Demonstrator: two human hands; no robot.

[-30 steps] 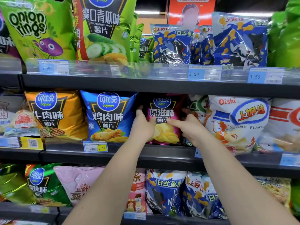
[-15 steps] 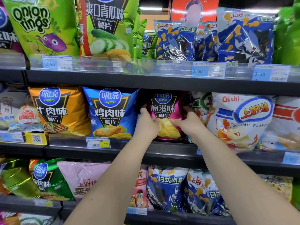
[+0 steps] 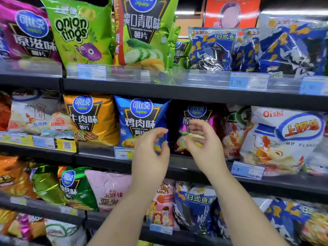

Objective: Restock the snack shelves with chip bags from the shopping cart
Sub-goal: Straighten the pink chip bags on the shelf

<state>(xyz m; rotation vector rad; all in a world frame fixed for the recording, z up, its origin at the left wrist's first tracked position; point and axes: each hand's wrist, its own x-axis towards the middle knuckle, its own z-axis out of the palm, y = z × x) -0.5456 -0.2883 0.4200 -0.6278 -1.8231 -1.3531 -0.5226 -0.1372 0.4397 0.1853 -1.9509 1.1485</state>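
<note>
In front of the middle shelf (image 3: 99,155), the left hand (image 3: 150,150) and right hand (image 3: 202,144) hover side by side, close but apart. The fingers of both are loosely curled and grip nothing. Just behind the right hand, the purple chip bag (image 3: 197,111) stands upright on that shelf, its lower half hidden by the hand; whether the fingertips touch it is unclear. The blue chicken-flavour bag (image 3: 141,118) stands beside it on the left, then an orange beef-flavour bag (image 3: 88,119). A white Oishi bag (image 3: 287,137) stands further right. On the upper shelf (image 3: 159,91) a green onion rings bag (image 3: 78,32) stands.
</note>
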